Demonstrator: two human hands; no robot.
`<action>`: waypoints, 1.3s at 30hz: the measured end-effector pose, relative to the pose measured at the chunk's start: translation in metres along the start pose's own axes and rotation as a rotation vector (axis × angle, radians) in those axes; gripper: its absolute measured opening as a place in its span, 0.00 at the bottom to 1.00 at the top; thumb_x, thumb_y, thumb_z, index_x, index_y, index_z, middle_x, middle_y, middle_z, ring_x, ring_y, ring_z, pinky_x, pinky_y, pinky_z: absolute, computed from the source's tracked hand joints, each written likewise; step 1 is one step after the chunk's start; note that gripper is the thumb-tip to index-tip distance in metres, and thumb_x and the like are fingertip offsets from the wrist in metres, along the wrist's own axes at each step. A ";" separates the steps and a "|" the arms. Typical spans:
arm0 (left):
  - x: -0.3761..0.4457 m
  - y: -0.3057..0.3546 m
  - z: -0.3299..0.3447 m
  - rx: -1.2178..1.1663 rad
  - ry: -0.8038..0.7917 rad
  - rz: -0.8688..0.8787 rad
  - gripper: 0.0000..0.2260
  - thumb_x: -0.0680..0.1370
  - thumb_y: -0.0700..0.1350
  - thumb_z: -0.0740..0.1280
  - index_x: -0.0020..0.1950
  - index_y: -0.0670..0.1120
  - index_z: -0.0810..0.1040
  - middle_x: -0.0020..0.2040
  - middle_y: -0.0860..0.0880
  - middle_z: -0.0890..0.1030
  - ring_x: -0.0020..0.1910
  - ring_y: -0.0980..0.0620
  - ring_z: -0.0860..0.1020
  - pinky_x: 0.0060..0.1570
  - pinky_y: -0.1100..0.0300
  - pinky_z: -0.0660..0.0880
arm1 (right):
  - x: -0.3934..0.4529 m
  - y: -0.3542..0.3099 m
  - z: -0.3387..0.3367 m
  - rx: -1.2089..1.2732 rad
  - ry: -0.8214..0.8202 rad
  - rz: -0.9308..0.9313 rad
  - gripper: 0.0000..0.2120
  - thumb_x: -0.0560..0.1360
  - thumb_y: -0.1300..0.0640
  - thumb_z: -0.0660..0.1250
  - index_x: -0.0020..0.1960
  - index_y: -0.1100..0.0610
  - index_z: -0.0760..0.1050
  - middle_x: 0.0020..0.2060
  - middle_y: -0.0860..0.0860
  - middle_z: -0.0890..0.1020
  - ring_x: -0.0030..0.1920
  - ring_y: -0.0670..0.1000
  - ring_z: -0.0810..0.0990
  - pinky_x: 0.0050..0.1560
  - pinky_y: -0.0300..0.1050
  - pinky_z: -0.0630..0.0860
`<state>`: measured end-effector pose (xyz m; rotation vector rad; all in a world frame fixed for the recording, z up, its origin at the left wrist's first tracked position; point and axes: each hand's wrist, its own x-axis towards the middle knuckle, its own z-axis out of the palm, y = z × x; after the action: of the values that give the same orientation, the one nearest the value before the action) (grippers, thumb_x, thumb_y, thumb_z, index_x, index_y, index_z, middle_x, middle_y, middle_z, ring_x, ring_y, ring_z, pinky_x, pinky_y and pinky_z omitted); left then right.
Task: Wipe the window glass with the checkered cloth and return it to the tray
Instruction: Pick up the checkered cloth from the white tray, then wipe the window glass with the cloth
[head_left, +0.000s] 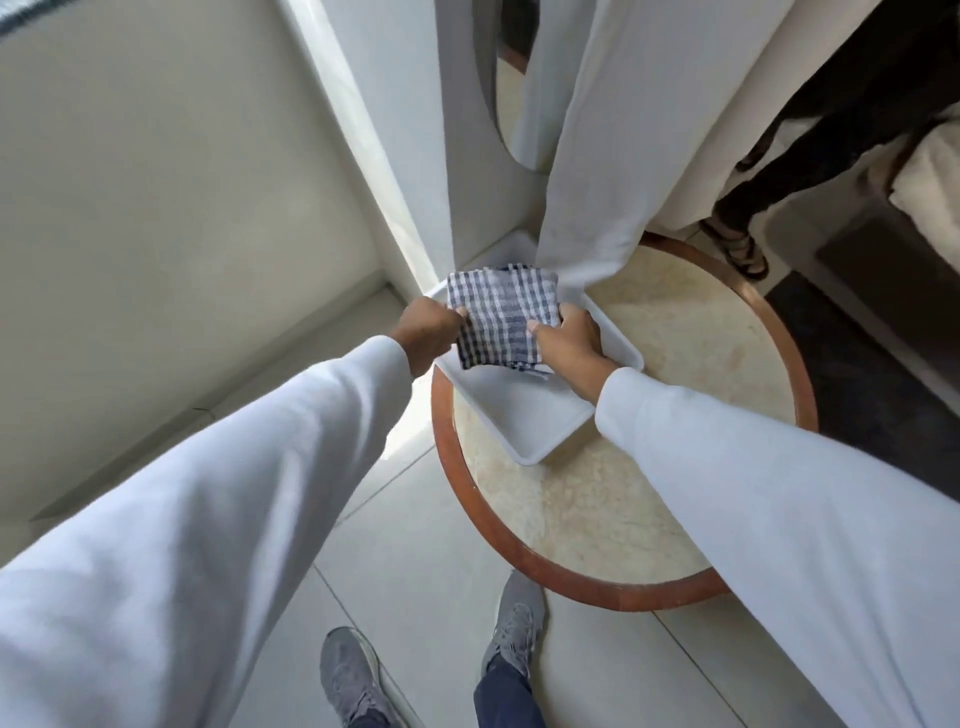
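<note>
A folded blue-and-white checkered cloth (498, 317) lies over the far half of a white rectangular tray (530, 415). My left hand (428, 332) grips the cloth's left edge. My right hand (569, 340) holds its right edge, thumb on top. Both arms are in white sleeves. The tray sits on a round table (649, 499) with a pale marble top and a brown wooden rim. The window glass (156, 208) fills the left side of the view.
A white curtain (613, 156) hangs down onto the table just behind the tray. Another person's dark-clad leg and sandal (743, 249) stand at the right. My grey shoes (514, 629) are on the pale tiled floor below the table.
</note>
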<state>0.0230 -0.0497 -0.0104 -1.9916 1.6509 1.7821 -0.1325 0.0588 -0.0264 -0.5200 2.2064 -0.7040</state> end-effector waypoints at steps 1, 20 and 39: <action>-0.011 0.008 -0.020 -0.031 0.004 0.010 0.18 0.85 0.46 0.67 0.65 0.32 0.81 0.53 0.41 0.82 0.49 0.45 0.80 0.45 0.56 0.75 | -0.010 -0.016 -0.002 0.022 -0.024 -0.048 0.14 0.81 0.55 0.70 0.65 0.59 0.81 0.61 0.56 0.87 0.61 0.59 0.85 0.61 0.49 0.81; -0.499 0.263 -0.482 -0.440 0.482 0.641 0.07 0.83 0.45 0.70 0.47 0.49 0.85 0.40 0.55 0.90 0.45 0.52 0.86 0.53 0.53 0.77 | -0.374 -0.553 -0.180 0.502 -0.523 -0.976 0.12 0.82 0.64 0.72 0.65 0.66 0.81 0.59 0.61 0.88 0.62 0.62 0.87 0.64 0.58 0.85; -0.573 0.222 -0.823 0.142 1.656 0.879 0.19 0.85 0.48 0.66 0.75 0.44 0.77 0.74 0.42 0.79 0.75 0.41 0.75 0.70 0.50 0.75 | -0.550 -0.815 0.036 0.932 -0.380 -1.204 0.09 0.83 0.56 0.65 0.50 0.49 0.84 0.44 0.54 0.89 0.50 0.65 0.89 0.46 0.53 0.86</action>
<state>0.5792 -0.2581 0.8271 -2.9834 3.0074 -0.7643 0.3627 -0.2711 0.7574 -1.2977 0.8301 -1.8779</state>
